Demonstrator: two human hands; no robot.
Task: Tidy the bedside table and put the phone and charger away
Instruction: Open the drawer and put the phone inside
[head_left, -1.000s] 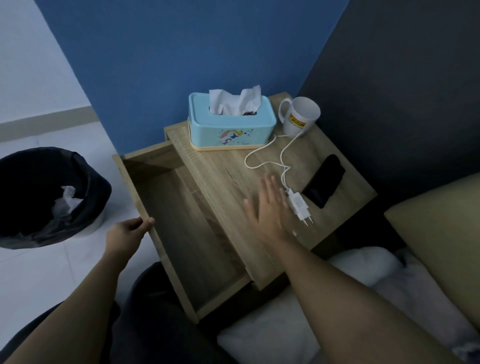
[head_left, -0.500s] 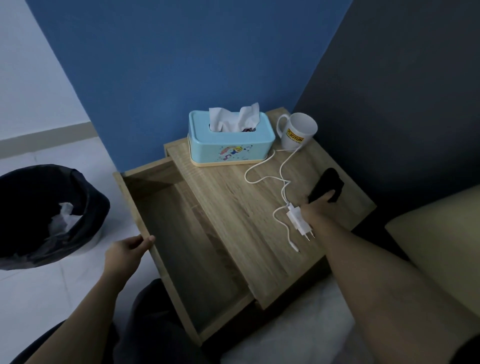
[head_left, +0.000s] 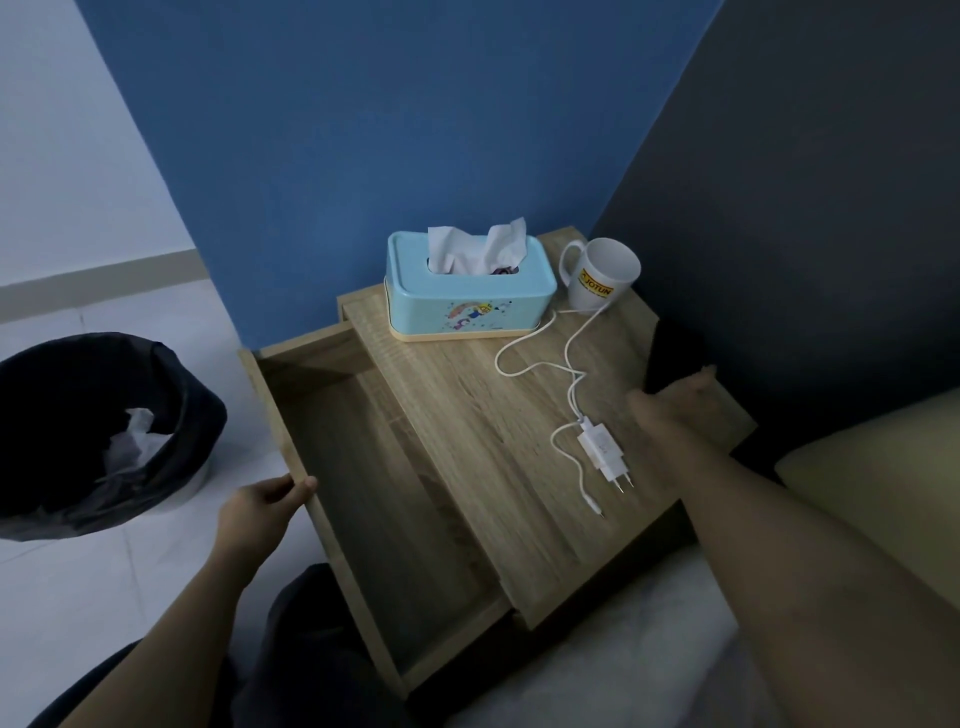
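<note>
The black phone (head_left: 675, 349) is at the right edge of the wooden bedside table (head_left: 457, 410), its near end tilted up in my right hand (head_left: 670, 402), whose fingers are closed around it. Just left of that hand lies the white charger (head_left: 602, 453), plug prongs toward me. Its white cable (head_left: 524, 364) loops back toward the mug. My left hand (head_left: 262, 506) grips the front edge of the open drawer (head_left: 374, 499), which is pulled out to the left and has nothing in it.
A light blue tissue box (head_left: 470, 293) and a white mug (head_left: 600, 275) stand at the back of the table against the blue wall. A black-lined bin (head_left: 98, 431) sits on the floor at left. A pillow (head_left: 878, 467) and white bedding (head_left: 623, 660) lie at right.
My right hand moved from flat on the table beside the charger over to the phone and closed on it, lifting its near end. The left hand stayed on the drawer edge.
</note>
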